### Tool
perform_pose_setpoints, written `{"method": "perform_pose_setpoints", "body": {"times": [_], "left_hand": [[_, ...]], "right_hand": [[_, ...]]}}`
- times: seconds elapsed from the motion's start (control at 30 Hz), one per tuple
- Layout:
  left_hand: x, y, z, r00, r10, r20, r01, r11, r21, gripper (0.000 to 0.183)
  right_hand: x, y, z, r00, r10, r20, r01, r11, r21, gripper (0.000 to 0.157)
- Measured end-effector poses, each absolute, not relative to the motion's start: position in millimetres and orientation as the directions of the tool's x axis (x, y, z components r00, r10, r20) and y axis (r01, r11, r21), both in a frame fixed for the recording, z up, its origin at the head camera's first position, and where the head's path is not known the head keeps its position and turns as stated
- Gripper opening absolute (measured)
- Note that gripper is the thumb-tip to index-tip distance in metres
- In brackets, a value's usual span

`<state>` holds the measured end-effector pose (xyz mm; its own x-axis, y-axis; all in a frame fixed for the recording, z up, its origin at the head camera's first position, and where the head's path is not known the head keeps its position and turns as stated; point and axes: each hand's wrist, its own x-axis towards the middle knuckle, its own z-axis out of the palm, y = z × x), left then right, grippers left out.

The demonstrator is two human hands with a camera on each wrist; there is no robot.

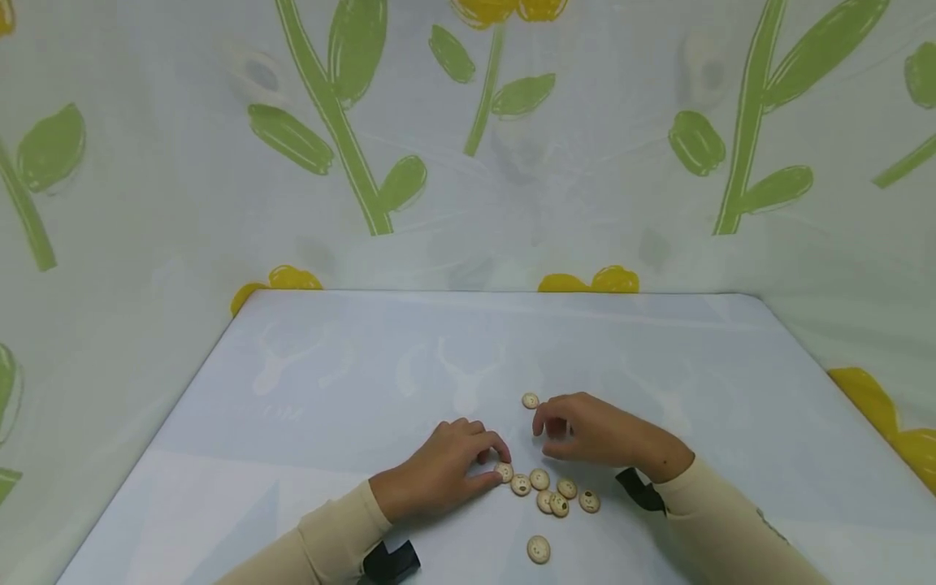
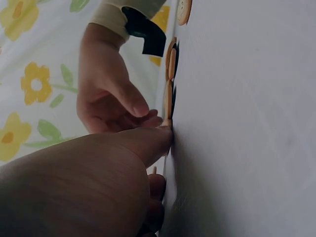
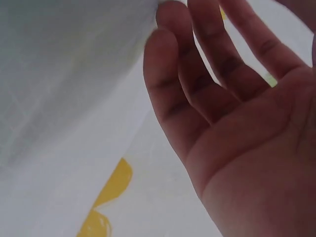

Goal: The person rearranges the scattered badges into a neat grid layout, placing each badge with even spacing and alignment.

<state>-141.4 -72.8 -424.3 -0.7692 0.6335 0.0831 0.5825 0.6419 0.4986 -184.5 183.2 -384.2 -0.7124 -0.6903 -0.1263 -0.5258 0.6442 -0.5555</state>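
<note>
Several small round wooden discs with dark face-like marks lie on the white table. My left hand [image 1: 452,470] pinches one disc [image 1: 504,472] between thumb and forefinger, at the left end of the cluster. In the left wrist view the thumb [image 2: 153,143] presses close to the tabletop, and thin disc edges line up beyond it. My right hand [image 1: 595,431] hovers with fingers loosely bent and holds nothing; its palm and spread fingers [image 3: 163,74] show in the right wrist view. Just left of its fingertips lies a single disc [image 1: 530,400].
Nearest the left hand's disc is another disc [image 1: 521,485], with two overlapping ones [image 1: 559,504] further right. A lone disc [image 1: 539,549] lies closer to the body. Behind the white table [image 1: 329,366] hangs a pale curtain [image 1: 585,179] printed with flowers and leaves.
</note>
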Motion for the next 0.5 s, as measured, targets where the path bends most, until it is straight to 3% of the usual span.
{"method": "perform_pose_setpoints", "body": {"times": [0.5], "left_hand": [[-142.5,-74.2,-426.7,-0.754,0.646,0.12,0.613,0.624,0.485,0.016]], "right_hand": [[-174.1,178.7,-382.2,-0.586,-0.772,-0.247,-0.474,0.574,-0.668,0.023]]}}
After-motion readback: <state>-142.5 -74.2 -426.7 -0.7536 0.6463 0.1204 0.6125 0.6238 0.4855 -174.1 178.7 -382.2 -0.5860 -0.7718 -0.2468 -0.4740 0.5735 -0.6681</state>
